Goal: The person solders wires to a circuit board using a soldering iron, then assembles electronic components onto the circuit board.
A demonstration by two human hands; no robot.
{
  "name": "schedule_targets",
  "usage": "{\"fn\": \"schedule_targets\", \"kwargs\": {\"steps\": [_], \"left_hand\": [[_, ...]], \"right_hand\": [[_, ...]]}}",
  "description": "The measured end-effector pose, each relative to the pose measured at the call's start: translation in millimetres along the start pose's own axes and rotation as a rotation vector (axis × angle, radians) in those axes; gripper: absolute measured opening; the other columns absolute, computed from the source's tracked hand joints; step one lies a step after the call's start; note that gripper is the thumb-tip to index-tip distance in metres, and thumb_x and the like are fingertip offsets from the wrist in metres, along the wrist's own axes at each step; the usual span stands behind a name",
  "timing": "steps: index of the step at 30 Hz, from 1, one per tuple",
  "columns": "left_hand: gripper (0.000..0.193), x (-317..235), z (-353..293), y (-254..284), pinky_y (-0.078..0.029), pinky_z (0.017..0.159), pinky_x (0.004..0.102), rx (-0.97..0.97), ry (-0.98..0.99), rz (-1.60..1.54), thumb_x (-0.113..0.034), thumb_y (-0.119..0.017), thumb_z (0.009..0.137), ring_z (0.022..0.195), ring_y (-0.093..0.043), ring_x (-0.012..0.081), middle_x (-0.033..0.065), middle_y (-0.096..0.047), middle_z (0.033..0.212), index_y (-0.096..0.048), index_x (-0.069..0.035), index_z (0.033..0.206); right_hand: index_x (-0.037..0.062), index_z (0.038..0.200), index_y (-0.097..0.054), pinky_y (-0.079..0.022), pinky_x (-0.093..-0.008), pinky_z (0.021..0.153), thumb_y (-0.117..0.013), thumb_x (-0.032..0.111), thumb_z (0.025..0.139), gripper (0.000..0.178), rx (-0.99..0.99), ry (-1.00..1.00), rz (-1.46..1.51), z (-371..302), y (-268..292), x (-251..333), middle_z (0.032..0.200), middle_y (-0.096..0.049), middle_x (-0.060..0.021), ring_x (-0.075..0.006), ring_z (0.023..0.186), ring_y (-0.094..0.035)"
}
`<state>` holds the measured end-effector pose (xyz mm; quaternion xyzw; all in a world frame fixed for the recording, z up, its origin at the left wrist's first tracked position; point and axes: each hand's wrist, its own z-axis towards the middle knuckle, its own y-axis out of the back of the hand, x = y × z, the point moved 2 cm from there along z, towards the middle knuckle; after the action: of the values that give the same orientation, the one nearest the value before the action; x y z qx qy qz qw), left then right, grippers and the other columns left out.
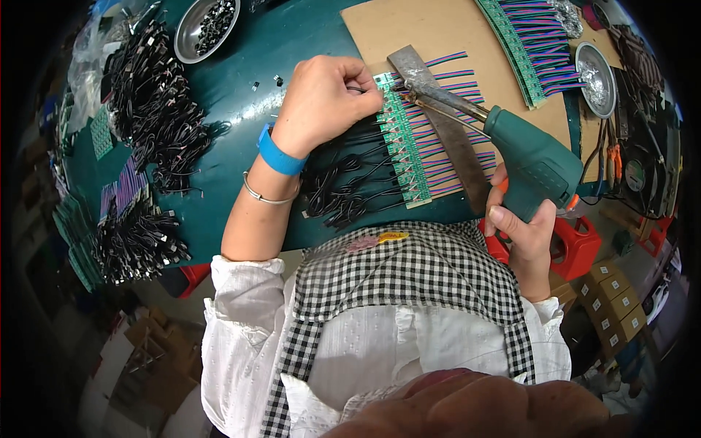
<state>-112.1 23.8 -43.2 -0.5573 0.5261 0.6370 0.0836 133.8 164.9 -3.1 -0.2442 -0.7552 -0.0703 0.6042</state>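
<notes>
The left hand (332, 98) has its thumb and forefinger pressed together on a thin black wire (355, 89), beside the upper end of a green circuit board strip (404, 146). The right hand (527, 228) is closed around the handle of a green soldering gun (539, 164), whose metal tip points to this same end; whether the tip touches the board, I cannot tell. The strip lies at the left edge of a brown sheet (453, 25), with black cables (343, 191) on its left side and coloured wires (453, 93) on its right. A flat metal bar (438, 109) lies slanted across these coloured wires. Farther to the upper right is a second green strip (509, 47), also with coloured wires, and near it a metal bowl (590, 55). On the left of the green surface (303, 29) are big bundles of black cable (157, 95), and above them stands another metal bowl (187, 41) with small dark parts (216, 25).
</notes>
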Motion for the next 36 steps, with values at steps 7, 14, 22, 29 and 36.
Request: {"fn": "schedule_targets", "kwargs": {"steps": [7,14,22,29,36], "left_hand": [[0.015,2.1,0.9,-2.0,-0.049,0.056,0.0272,0.0,-0.015,-0.032,-0.014,-0.068,0.063,0.055,-0.062,0.0174,0.0093,-0.064,0.061,-0.068,-0.001,0.07],[0.009,1.9,-0.2,-3.0,-0.04,0.052,0.0188,0.012,-0.049,-0.057,-0.007,-0.066,0.071,0.057,-0.046,0.0023,-0.0018,-0.055,0.059,-0.062,0.002,0.071],[0.009,1.3,-0.5,-3.5,-0.039,0.052,0.0193,0.007,-0.035,-0.042,-0.007,-0.065,0.071,0.056,-0.045,0.0025,-0.0018,-0.054,0.058,-0.063,0.001,0.071],[0.008,-0.3,-1.1,-3.0,-0.038,0.051,0.0194,-0.006,-0.046,-0.023,-0.007,-0.065,0.07,0.055,-0.044,0.0024,-0.002,-0.053,0.057,-0.063,0.001,0.07],[0.008,0.0,-1.3,-2.4,-0.037,0.05,0.0192,-0.006,-0.062,-0.033,-0.006,-0.065,0.07,0.055,-0.042,0.0023,-0.0027,-0.051,0.056,-0.062,0.001,0.07]], "right_hand": [[-0.008,0.11,-0.044,-0.043,-0.0228,0.046,-0.07,0.011,0.073,0.049,-0.136,-0.096,-0.071,-0.5,-6.1,0.4,0.078,-0.054,-0.0111,-0.0138,0.052,-0.052],[-0.0126,0.123,-0.041,-0.048,-0.0239,0.046,-0.068,0.003,0.076,0.056,-0.021,0.002,0.06,4.1,9.7,0.1,0.114,-0.052,-0.0203,-0.0141,0.059,-0.055],[-0.0094,0.124,-0.04,-0.048,-0.0236,0.048,-0.065,-0.001,0.076,0.055,-0.006,-0.005,0.054,0.8,5.9,-0.7,0.111,-0.052,-0.0199,-0.0143,0.061,-0.055],[-0.0105,0.115,-0.04,-0.043,-0.0233,0.043,-0.069,0.007,0.072,0.054,-0.095,-0.076,-0.039,-1.7,-0.6,-7.5,0.086,-0.054,-0.0163,-0.0147,0.049,-0.052],[-0.0089,0.125,-0.039,-0.049,-0.023,0.049,-0.066,0.0,0.077,0.056,-0.013,0.028,0.068,1.0,9.4,-1.3,0.114,-0.052,-0.0205,-0.0139,0.062,-0.055]]}}
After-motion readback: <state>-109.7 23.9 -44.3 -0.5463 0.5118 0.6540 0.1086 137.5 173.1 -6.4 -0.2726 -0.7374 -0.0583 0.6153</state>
